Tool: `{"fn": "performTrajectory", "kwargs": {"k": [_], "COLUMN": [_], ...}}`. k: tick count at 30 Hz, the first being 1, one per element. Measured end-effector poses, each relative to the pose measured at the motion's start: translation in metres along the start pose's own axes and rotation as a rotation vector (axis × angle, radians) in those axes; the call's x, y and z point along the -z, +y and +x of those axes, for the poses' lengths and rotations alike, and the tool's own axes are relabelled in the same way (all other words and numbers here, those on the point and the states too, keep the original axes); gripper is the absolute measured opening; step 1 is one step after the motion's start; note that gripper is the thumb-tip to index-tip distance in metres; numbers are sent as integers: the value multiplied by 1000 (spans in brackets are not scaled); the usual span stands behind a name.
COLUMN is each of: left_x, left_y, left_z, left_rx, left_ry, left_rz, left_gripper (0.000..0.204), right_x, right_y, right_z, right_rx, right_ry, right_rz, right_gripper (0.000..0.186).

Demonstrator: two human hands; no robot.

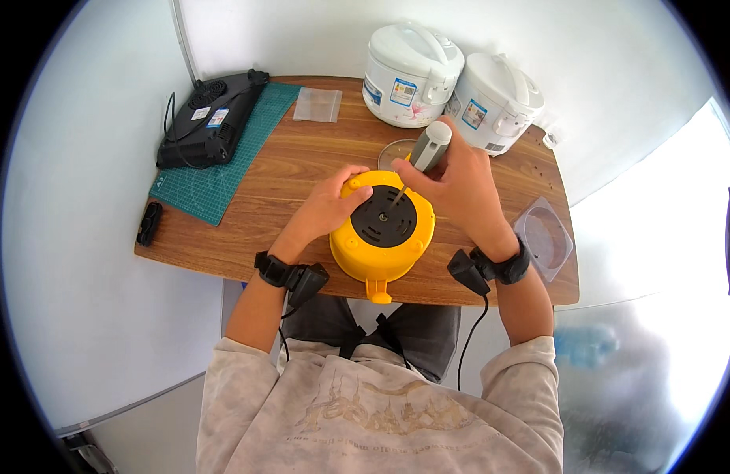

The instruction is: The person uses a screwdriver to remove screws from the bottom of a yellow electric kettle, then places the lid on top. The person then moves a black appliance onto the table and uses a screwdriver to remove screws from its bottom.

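A: What is lying at the centre?

B: A yellow housing [361,257] is sitting base-up on the brown wooden surface [278,189], directly before the person; a round, slotted black plate [365,223] is covering its underside; a yellow tab [377,290] is jutting toward the person.

A: What are the hands doing?

B: The left hand [337,201] is holding the housing's upper-left edge, thumb resting near the plate, fingers curving over the rim; the right hand [467,189] is gripping the thick grey-and-white handle of a screwdriver [432,148]; its shaft is reaching down to the hole at the plate's middle.

A: Which step are you taking this to be?

B: The person is probably working a screw inside that hole; the hole is hiding it, so I am not telling loosening from tightening.

A: And what is the next move calling for?

B: It is likely calling for firm downward pressure, the shaft staying square, the left hand stopping any spinning; 2 white rice cookers [408,59] are standing behind.
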State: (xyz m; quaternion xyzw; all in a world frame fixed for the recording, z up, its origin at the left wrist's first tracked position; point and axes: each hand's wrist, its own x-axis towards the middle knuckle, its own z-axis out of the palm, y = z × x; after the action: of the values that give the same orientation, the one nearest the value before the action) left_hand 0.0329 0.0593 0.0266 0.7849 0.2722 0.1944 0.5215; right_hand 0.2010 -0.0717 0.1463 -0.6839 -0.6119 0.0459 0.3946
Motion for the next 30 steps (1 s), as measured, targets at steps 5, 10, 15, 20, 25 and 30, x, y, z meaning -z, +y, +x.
{"fn": "performTrajectory", "kwargs": {"k": [5,10,15,20,25,30], "left_x": [-1,-1,-3,-2,-1,-2], "left_y": [-1,1,-4,-3,-1,2], "left_z": [0,0,1,1,0,-1], "left_rx": [-9,-27,-47,-8,18,16], "left_ry": [18,14,29,12,-3,3], "left_rz": [-3,-22,-8,17,-3,-12], "left_gripper": [45,46,46,47,48,47], "right_x": [-3,-4,-5,-3,-5,-9], "right_y": [-14,-10,-7,-1,4,13], "right_z": [-5,-4,-10,-9,-7,-7], "right_rx": [11,27,-1,-26,-84,-102], "right_ry": [-6,-20,9,124,86,96], "right_rz": [25,66,107,119,156,175], "right_gripper": [51,49,48,58,63,59]}}
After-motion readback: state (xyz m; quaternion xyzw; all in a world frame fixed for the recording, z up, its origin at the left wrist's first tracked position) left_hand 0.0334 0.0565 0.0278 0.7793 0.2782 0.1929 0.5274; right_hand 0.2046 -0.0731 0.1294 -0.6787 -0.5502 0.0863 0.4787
